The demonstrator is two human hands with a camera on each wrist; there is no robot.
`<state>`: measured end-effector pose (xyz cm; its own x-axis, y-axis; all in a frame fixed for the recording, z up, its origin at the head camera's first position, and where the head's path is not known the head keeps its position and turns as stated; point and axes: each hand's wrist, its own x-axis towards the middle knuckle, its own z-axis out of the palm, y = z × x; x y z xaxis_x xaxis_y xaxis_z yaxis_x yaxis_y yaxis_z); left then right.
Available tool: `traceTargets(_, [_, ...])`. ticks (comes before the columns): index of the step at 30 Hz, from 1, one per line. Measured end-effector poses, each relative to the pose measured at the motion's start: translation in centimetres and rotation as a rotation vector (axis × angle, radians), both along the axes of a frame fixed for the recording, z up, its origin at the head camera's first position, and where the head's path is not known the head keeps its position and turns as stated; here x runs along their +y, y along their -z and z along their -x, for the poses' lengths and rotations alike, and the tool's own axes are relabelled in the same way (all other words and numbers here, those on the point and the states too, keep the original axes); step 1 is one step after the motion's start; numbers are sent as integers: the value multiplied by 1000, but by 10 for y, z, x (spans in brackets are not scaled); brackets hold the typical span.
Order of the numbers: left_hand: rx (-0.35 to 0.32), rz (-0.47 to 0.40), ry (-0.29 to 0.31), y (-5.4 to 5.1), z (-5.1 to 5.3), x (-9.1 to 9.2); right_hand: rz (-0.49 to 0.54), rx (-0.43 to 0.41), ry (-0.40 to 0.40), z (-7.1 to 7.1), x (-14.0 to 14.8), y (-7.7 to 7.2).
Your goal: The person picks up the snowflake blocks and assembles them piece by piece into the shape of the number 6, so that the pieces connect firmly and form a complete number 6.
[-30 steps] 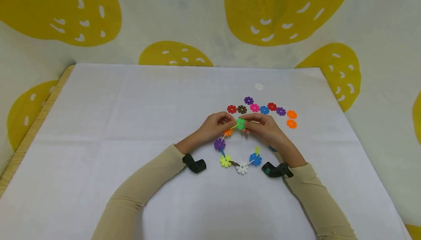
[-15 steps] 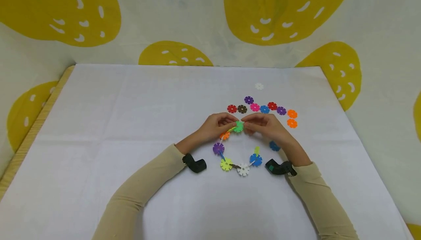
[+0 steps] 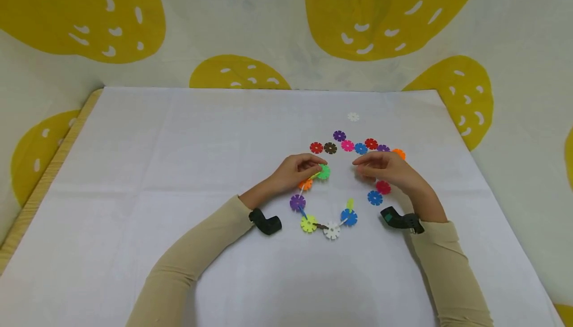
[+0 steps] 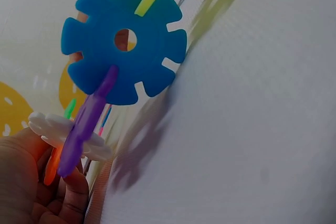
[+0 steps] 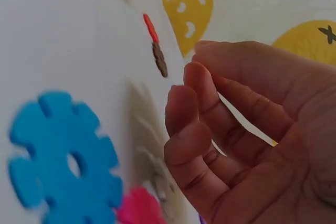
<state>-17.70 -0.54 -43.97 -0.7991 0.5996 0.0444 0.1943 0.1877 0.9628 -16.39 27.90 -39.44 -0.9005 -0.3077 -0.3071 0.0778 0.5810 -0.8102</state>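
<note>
In the head view my left hand (image 3: 297, 171) pinches a green disc (image 3: 325, 171) at the upper end of a curved chain of notched discs. The chain runs down past a purple disc (image 3: 297, 202) and a white disc (image 3: 332, 230) to a blue disc (image 3: 349, 217) with a yellow-green piece (image 3: 350, 203) standing in it. Chain pieces partly cover my left hand (image 4: 21, 182) in the left wrist view. My right hand (image 3: 391, 168) hovers right of the green disc, holding nothing; its fingers are loosely bent in the right wrist view.
Loose discs lie behind the hands, including a red one (image 3: 316, 148), a brown one (image 3: 330, 148) and a white one (image 3: 353, 117) farther back. Near my right wrist are a blue disc (image 3: 375, 198) and a pinkish-red disc (image 3: 383, 187). A white cloth (image 3: 201, 138) covers the table.
My right hand has come away from the green disc and moved right, uncovering the pinkish-red and blue discs and covering part of the orange ones. The green disc shifted slightly left and down.
</note>
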Motion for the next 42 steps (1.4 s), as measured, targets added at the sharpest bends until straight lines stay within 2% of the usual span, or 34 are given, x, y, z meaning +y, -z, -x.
traceTargets(7, [4,3,-1,0,0,0,-40,44,19,-1,19,-4])
traceTargets(18, [6,6,-9,1,0,0,-198,-12,86,0,20,-7])
traceTargets(23, [8,4,-3,2,1,0,-218,-6,88,-1,18,-7])
traceTargets(29, [2,5,-4,1,0,0,-198,6,76,-1,15,-6])
traceTargets(36, [0,28,-12,0,0,0,-87,-7,76,-1,12,-5])
traceTargets(42, [-9,30,-20,0,0,0,-51,-6,84,-1,3,-5])
